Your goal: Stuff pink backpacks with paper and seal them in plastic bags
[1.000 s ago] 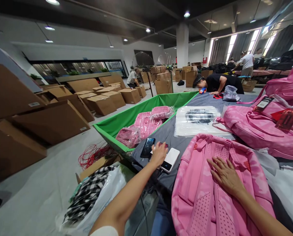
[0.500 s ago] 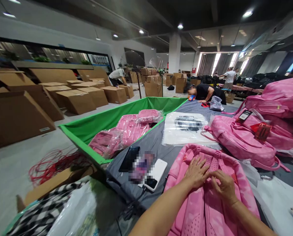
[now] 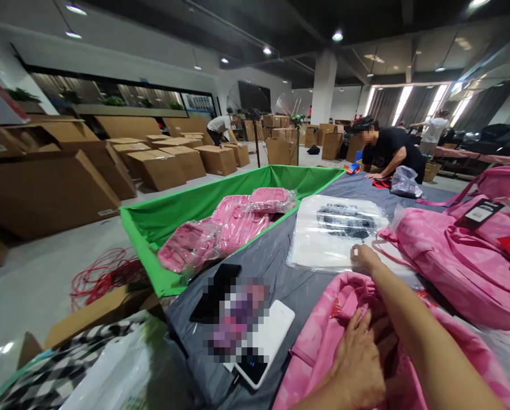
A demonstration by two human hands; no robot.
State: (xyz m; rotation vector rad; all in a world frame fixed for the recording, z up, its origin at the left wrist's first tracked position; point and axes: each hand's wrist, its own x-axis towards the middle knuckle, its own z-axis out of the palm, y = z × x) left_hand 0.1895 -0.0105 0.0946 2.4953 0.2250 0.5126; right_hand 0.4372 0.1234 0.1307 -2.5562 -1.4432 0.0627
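Note:
A pink backpack lies at the near edge of the grey-covered table, its padded back and straps facing up. My left hand rests on it with the fingers stretched along the straps. Beyond it, my right hand reaches over to the front right part of a stack of clear plastic bags with a black print. Its fingers are loosely bent and look apart; whether they touch the top bag is hard to see. My right forearm hides part of the backpack.
More pink backpacks with tags lie at the right. A green fabric bin at left holds bagged pink backpacks. A white power bank and a black phone lie on the table. A person leans over its far end.
My right hand has left the backpack and moved forward to the plastic bags. My left hand stays on the backpack, now lower in view. The view has turned left; the far person has risen somewhat.

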